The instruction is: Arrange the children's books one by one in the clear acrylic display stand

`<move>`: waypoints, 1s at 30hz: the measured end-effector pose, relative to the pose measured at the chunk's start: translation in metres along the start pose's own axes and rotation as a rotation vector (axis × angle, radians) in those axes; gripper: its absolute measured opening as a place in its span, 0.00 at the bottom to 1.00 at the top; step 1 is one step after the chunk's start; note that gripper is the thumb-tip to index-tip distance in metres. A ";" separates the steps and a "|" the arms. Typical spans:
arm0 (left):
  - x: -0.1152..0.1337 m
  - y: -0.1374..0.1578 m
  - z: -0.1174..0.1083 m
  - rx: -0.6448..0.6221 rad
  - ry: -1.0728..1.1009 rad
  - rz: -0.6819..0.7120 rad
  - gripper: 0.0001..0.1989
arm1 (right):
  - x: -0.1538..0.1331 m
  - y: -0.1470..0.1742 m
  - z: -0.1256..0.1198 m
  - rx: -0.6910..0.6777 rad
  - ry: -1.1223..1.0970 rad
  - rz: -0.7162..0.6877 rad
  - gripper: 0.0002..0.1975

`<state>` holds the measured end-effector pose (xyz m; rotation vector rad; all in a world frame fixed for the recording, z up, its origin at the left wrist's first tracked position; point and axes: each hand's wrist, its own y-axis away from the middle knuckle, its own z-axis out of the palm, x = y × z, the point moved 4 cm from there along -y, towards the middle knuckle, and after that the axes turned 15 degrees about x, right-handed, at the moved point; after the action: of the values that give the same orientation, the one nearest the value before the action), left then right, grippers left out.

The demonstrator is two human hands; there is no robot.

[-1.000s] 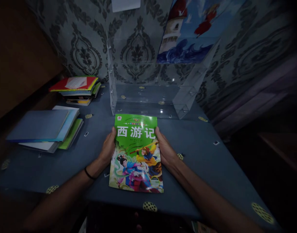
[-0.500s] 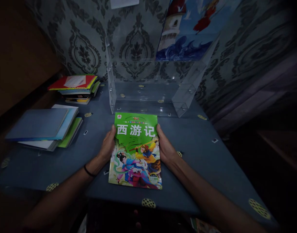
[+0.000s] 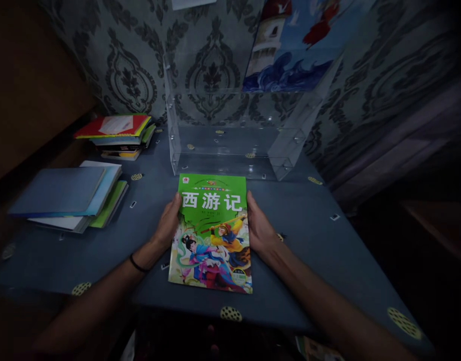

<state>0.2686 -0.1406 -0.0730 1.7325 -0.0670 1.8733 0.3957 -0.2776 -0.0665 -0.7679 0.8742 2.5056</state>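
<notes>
One book [image 3: 211, 240] gripped by my left hand [image 3: 167, 223] and right hand [image 3: 261, 228] near table [image 3: 309, 235] front edge; cover closed, not released.

Near the front edge of the table [image 3: 313, 245], the book [image 3: 210, 233] has a smooth, glossy paper cover. The table's own surface looks matt and smooth. Toward its back edge, the rack [image 3: 285, 153] looks like clear, shiny plastic with glinting fastenings [image 3: 172, 137]. By the left edge, the topmost booklet [image 3: 60, 190] looks smooth, with a dull sheen; beyond the back edge, the wallpaper [image 3: 130, 82] appears matt.
</notes>
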 end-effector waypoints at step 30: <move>0.020 0.070 0.088 -0.272 -0.631 0.692 0.39 | -0.010 0.033 0.011 -0.149 -0.051 -0.118 0.30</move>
<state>0.3167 -0.2277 -0.0169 2.1879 -1.2349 1.5278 0.3829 -0.2961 -0.0388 -0.7750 0.6123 2.4945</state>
